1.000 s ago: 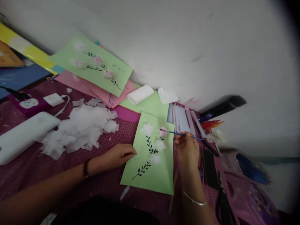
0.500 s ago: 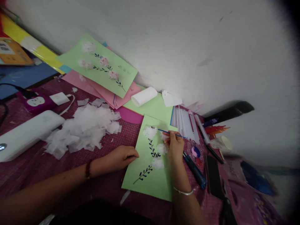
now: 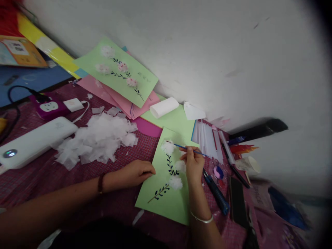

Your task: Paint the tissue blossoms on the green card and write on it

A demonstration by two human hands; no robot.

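A green card (image 3: pixel 166 195) lies on the maroon cloth, painted with dark blue leafy stems and dotted with white tissue puffs. My left hand (image 3: pixel 136 172) rests with curled fingers on the card's left edge, pressing it down. My right hand (image 3: pixel 194 165) pinches a thin blue paintbrush (image 3: pixel 190 149), whose tip touches the topmost tissue puff (image 3: pixel 168 147). A small paint palette (image 3: pixel 217 172) with pink, blue and red spots sits just right of that hand.
A heap of white tissue pieces (image 3: pixel 97 136) lies to the left beside a white power bank (image 3: pixel 31 140). Finished green (image 3: pixel 116 69) and pink cards lean on the wall. Pens, white strips (image 3: pixel 207 140), a tissue roll (image 3: pixel 163 107) and a dark phone (image 3: pixel 237 202) crowd the right.
My right hand moved left from the card's right edge onto the card, bringing the brush tip from the right puff to the top puff. My left hand stayed put.
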